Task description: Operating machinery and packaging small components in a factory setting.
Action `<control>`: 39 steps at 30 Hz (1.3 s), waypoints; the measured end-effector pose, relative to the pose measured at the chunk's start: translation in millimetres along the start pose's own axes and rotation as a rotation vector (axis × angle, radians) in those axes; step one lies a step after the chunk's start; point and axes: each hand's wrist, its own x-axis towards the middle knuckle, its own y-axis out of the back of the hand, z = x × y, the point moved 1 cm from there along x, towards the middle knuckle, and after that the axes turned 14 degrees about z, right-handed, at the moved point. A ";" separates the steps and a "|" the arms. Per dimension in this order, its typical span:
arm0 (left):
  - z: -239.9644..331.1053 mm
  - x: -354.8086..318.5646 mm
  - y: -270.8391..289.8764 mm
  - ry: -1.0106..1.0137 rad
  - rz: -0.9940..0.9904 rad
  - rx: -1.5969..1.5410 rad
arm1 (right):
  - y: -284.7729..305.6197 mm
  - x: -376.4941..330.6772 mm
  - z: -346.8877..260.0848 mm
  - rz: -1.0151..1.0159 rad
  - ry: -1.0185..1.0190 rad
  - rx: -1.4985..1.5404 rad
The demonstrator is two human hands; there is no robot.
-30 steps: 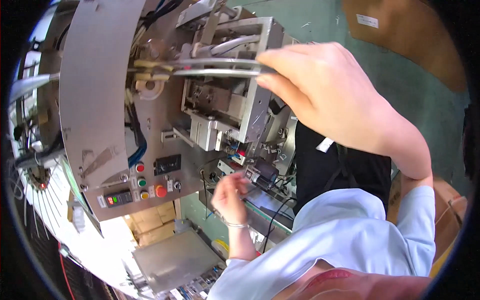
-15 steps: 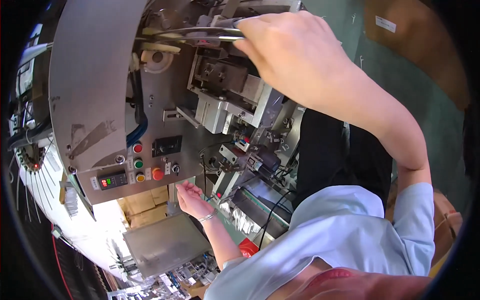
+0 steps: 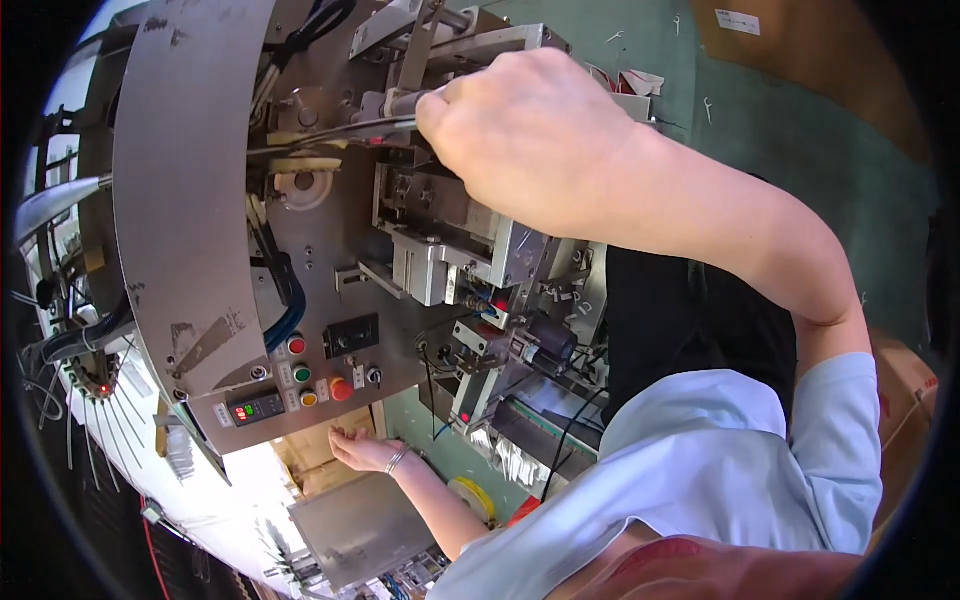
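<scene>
My right hand [image 3: 535, 130] reaches across a metal machine and is closed in a pinch on a thin, flat, grey strip [image 3: 345, 132]. The strip runs left from my fingers, over a white round roller [image 3: 303, 188], toward the upright metal panel. Its pinched end is hidden by my hand. Below the strip sits a metal block assembly [image 3: 440, 200] with bolts. My left hand [image 3: 362, 450] hangs palm up below the control panel [image 3: 300, 390], fingers loosely bent and apart, with nothing visible in them. It is nearest the lower edge of that panel and touches none of its buttons.
Red, green and yellow buttons and a large red-orange knob [image 3: 340, 388] stand on the panel beside a lit display [image 3: 257, 409]. A grey flat plate [image 3: 365, 525] lies below my left hand. Black cables [image 3: 565, 435] cross the lower machine. Cardboard [image 3: 830, 60] stands at far right.
My view has shifted, so the machine sits lower in it. My right hand has moved left along with the strip, closer to the roller. My left hand has dropped away from the buttons.
</scene>
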 end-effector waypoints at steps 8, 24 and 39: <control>0.2 6.5 -8.6 -0.097 0.045 0.004 | -6.7 -3.8 2.5 0.035 0.005 0.013; -11.3 -4.0 -5.5 0.027 -0.025 -0.047 | 8.1 -12.9 -7.7 0.044 -0.031 0.030; -16.2 -2.3 -7.6 0.019 -0.016 -0.010 | 4.9 -7.7 -2.0 -0.004 -0.010 0.015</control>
